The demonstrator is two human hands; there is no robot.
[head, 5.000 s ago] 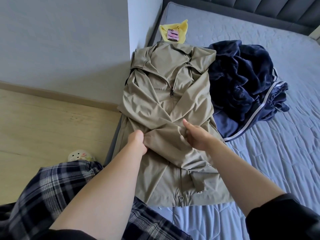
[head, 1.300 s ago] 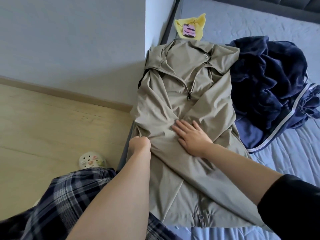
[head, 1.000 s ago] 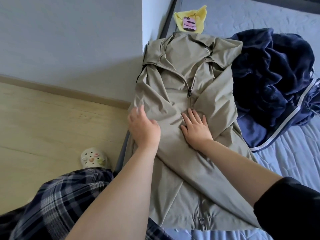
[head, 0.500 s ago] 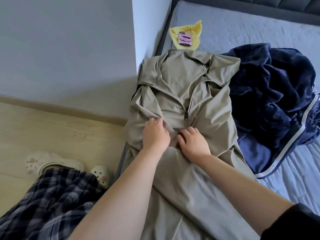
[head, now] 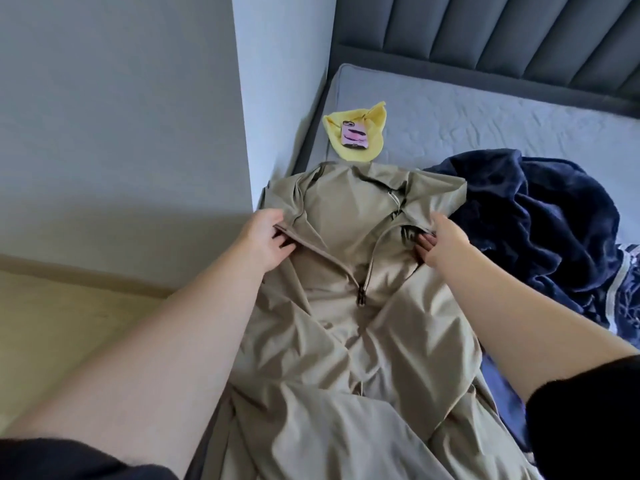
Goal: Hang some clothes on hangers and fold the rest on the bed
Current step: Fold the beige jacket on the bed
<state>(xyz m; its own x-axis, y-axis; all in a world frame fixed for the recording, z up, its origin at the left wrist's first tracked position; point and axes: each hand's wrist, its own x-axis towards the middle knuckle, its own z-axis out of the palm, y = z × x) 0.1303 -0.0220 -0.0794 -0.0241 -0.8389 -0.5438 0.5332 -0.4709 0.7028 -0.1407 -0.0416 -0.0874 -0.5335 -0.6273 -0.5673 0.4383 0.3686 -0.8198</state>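
A beige zip-front jacket point(head: 349, 327) lies lengthwise along the left side of the bed point(head: 485, 133), collar towards the headboard, zip partly open, both sleeves folded across its front. My left hand point(head: 268, 239) grips the left shoulder edge by the collar, thumb on top of the fabric. My right hand point(head: 440, 242) pinches the right shoulder fold, fingers curled under the cloth. A heap of dark navy clothing point(head: 540, 230) with a white stripe lies just right of the jacket.
A yellow cloth point(head: 356, 147) with a pink-cased phone point(head: 354, 134) on it lies beyond the collar. A white wall corner point(head: 277, 109) stands against the bed's left edge. The padded headboard point(head: 502, 39) runs along the far side. Wooden floor point(head: 69, 327) is at the left.
Both hands moved up from the jacket's middle to its shoulders and took hold of the fabric there. The view has tilted up towards the headboard.
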